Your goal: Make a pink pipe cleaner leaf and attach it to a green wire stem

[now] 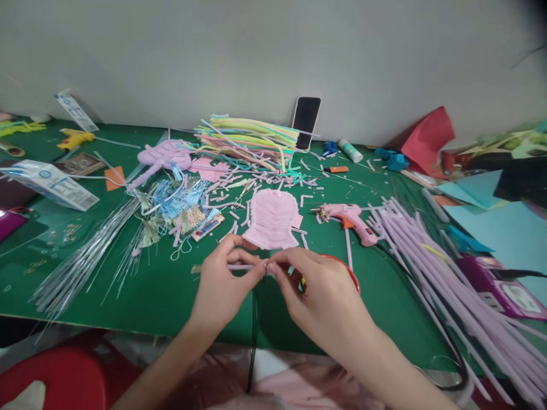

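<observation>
My left hand (228,282) is closed on a short lilac pipe cleaner (239,267), which lies across its fingers near the table's front edge. The fingertips of my right hand (314,290) pinch at the pipe cleaner's right end, touching my left thumb. What lies exactly between the fingertips is too small to make out. Just beyond my hands is a flat, ribbed lilac panel (273,219) with a flared lower edge. A red looped handle (352,276), partly hidden, shows behind my right hand. Thin black strands (255,324) hang below my fingertips.
A pink glue gun (352,219) lies right of the panel, beside a long bundle of lilac pipe cleaners (431,273). Coloured pipe cleaners (252,139) and a phone (306,119) are at the back. Blue tassels (179,199) and silvery wires (92,250) lie left, near a red stool (64,370).
</observation>
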Tool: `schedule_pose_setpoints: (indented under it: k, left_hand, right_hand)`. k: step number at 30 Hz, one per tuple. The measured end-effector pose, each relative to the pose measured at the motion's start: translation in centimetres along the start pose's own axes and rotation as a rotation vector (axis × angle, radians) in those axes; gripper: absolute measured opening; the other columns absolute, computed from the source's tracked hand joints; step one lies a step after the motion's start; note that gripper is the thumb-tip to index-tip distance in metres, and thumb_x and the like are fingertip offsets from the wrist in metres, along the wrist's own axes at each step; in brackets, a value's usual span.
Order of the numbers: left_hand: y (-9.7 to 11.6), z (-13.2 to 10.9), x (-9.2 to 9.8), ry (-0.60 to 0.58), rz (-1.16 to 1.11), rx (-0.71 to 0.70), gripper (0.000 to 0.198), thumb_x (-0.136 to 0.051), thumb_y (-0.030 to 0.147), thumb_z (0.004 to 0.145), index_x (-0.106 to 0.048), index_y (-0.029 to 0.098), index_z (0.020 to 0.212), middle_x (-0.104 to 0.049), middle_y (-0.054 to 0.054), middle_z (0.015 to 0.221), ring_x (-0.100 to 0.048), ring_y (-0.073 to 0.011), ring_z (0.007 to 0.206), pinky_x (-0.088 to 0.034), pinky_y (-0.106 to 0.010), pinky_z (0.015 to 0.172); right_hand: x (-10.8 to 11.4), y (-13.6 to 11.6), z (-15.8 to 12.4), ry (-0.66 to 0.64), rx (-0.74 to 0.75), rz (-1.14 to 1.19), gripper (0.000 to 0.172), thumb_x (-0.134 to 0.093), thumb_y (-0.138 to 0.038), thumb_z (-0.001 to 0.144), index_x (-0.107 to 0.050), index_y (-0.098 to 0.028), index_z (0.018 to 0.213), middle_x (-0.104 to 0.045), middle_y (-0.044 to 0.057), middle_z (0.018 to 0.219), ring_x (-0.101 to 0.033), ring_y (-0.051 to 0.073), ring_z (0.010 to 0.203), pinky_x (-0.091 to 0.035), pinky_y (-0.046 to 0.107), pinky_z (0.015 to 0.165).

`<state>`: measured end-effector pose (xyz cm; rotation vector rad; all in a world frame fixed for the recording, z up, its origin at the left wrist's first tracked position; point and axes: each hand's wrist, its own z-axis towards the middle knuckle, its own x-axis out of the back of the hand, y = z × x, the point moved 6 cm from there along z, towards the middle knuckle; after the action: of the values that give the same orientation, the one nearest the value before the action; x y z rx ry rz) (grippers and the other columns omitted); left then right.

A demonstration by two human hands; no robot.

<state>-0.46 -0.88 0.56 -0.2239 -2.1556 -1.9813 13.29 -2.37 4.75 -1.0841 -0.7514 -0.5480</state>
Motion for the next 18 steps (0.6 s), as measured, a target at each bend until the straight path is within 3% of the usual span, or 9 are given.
schedule_pose_setpoints:
  k: [5,8,10,12,15,18]
  left_hand:
    - [-1.1,0.2,0.3,-0.013,-0.114,0.07,0.034,-0.077,0.032,0.072,-0.049,0.021,0.089,-0.071,0.007,0.064,-0.068,-0.014,0.067,-0.049,-0.022,0.065]
    - [-1.6,0.3,0.4,-0.015,-0.199,0.102,0.037,-0.078,0.033,0.072,-0.05,0.021,0.093,-0.071,0.007,0.064,-0.068,-0.0123,0.067,-0.048,-0.019,0.065]
    - [-1.7,0.2,0.4,-0.024,-0.231,0.098,0.034,-0.076,0.034,0.074,-0.052,0.02,0.093,-0.071,0.006,0.065,-0.068,-0.0111,0.067,-0.047,-0.018,0.064]
    - [-1.5,0.0,0.5,-0.036,-0.242,0.081,0.03,-0.074,0.034,0.076,-0.054,0.02,0.093,-0.071,0.006,0.067,-0.067,-0.0103,0.068,-0.047,-0.016,0.062]
    - [-1.2,-0.4,0.6,-0.037,-0.226,0.065,0.027,-0.073,0.035,0.078,-0.057,0.02,0.092,-0.071,0.006,0.069,-0.067,-0.0095,0.068,-0.046,-0.015,0.061]
    - [-0.9,-0.8,0.7,-0.034,-0.215,0.035,0.02,-0.07,0.036,0.081,-0.059,0.02,0.087,-0.071,0.005,0.07,-0.067,-0.01,0.068,-0.048,-0.016,0.062]
  right_hand:
    - [0.9,0.4,-0.8,0.083,-0.045,0.07,0.012,-0.059,-0.025,0.089,-0.067,-0.02,0.094,-0.072,0.0,0.078,-0.058,0.011,0.053,-0.041,0.024,0.052]
    - [0.9,1.6,-2.8,0.028,-0.215,0.229,0.01,-0.066,-0.031,0.083,-0.067,-0.021,0.084,-0.067,-0.002,0.065,-0.053,0.009,0.046,-0.039,0.022,0.047]
    - [-0.7,2.7,-4.5,-0.156,-0.364,0.38,0.015,-0.067,-0.033,0.081,-0.067,-0.021,0.072,-0.064,-0.002,0.058,-0.053,0.01,0.047,-0.038,0.021,0.045]
    - [-2.7,3.5,-6.0,-0.269,-0.499,0.527,0.013,-0.069,-0.033,0.078,-0.069,-0.021,0.075,-0.064,-0.001,0.06,-0.054,0.011,0.052,-0.039,0.021,0.047]
    - [-4.8,4.3,-6.4,-0.184,-0.622,0.771,0.029,-0.072,-0.032,0.075,-0.067,-0.021,0.101,-0.065,0.0,0.075,-0.051,0.01,0.054,-0.039,0.021,0.047]
    - [-6.3,4.0,-5.5,-0.091,-0.636,1.038,0.039,-0.075,-0.036,0.072,-0.066,-0.022,0.107,-0.064,0.001,0.09,-0.048,0.007,0.055,-0.037,0.019,0.042]
